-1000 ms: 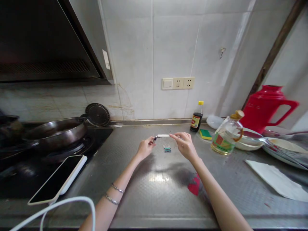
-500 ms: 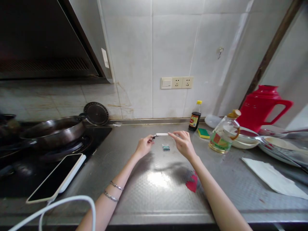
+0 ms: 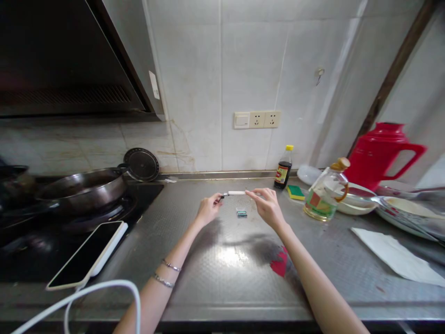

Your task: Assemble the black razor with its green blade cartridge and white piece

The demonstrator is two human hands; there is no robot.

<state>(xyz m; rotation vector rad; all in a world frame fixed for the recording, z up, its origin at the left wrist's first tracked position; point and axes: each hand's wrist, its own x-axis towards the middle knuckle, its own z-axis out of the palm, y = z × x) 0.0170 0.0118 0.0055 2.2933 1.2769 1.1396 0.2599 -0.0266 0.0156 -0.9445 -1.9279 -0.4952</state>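
My left hand (image 3: pixel 209 208) pinches the dark metal end of a slim white-handled tool (image 3: pixel 237 193), held level above the steel counter. At its other end, the fingertips of my right hand (image 3: pixel 267 206) close on the white handle; some of those fingers are raised. The tool's exact kind is too small to tell, and my left fingers partly hide its dark end. Below it, between the hands, a small flat teal-and-dark piece (image 3: pixel 241 214) lies on the counter, seemingly in clear plastic.
A phone (image 3: pixel 88 253) with a white cable lies by the hob, where a pan (image 3: pixel 81 190) stands. On the right are a sauce bottle (image 3: pixel 282 169), a sponge (image 3: pixel 295 192), an oil jug (image 3: pixel 321 202), bowls, a red thermos (image 3: pixel 377 153) and white paper (image 3: pixel 392 255).
The camera view has shifted slightly, moving the scene a little to the right. Both hands keep hold of the white-handled tool in nearly the same pose.
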